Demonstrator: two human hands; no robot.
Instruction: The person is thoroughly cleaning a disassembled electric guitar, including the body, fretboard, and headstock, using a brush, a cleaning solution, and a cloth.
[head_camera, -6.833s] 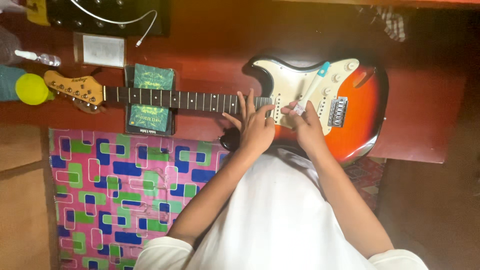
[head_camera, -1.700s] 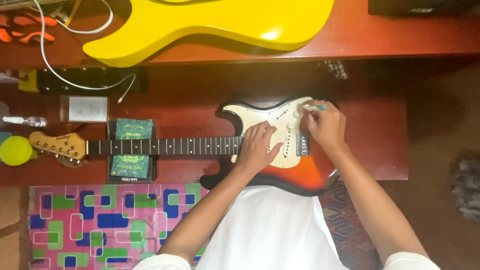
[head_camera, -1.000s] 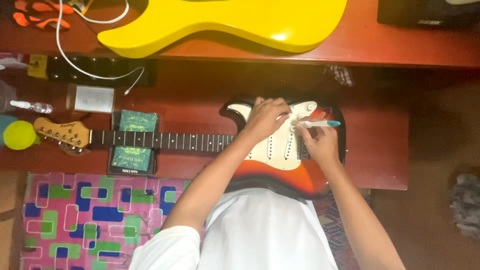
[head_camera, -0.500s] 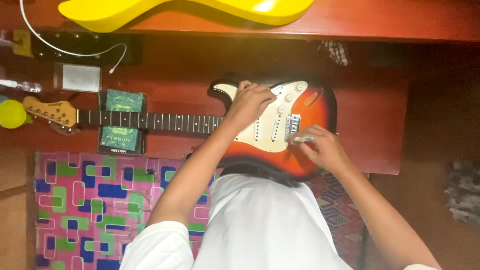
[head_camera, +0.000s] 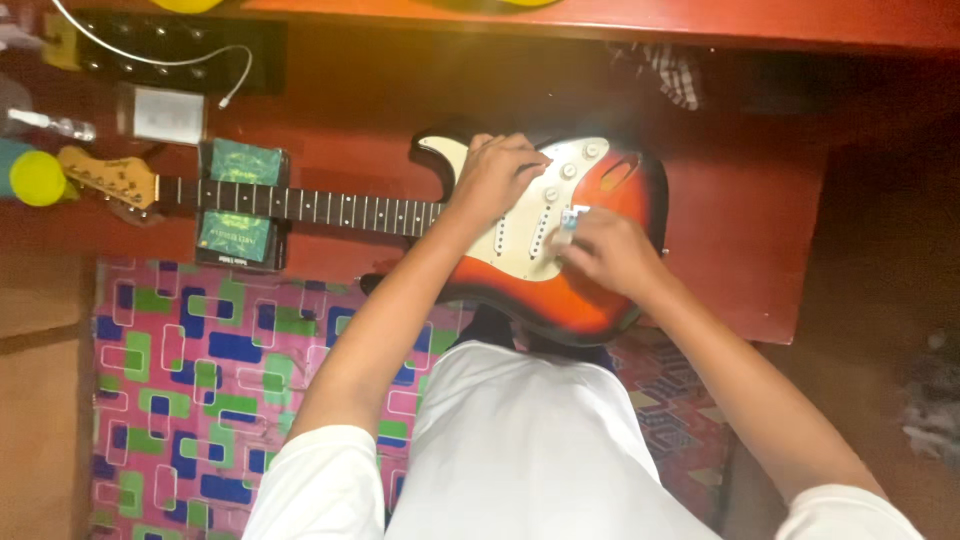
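Bare red table (head_camera: 740, 200) right of guitar (head_camera: 560, 270); boxes (head_camera: 238, 205) crowd neck.

The guitar (head_camera: 560, 270) lies on the table (head_camera: 760, 200), its neck (head_camera: 300, 207) across a box (head_camera: 238, 205).

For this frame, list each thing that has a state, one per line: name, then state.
Guitar: lying flat on the red table, neck to the left.
Left hand: palm down on the guitar's body.
Right hand: closed on a small tool at the pickguard.
Green box: lying under the neck.
White cable: loose end on the table, unplugged.
Yellow ball: resting by the headstock.
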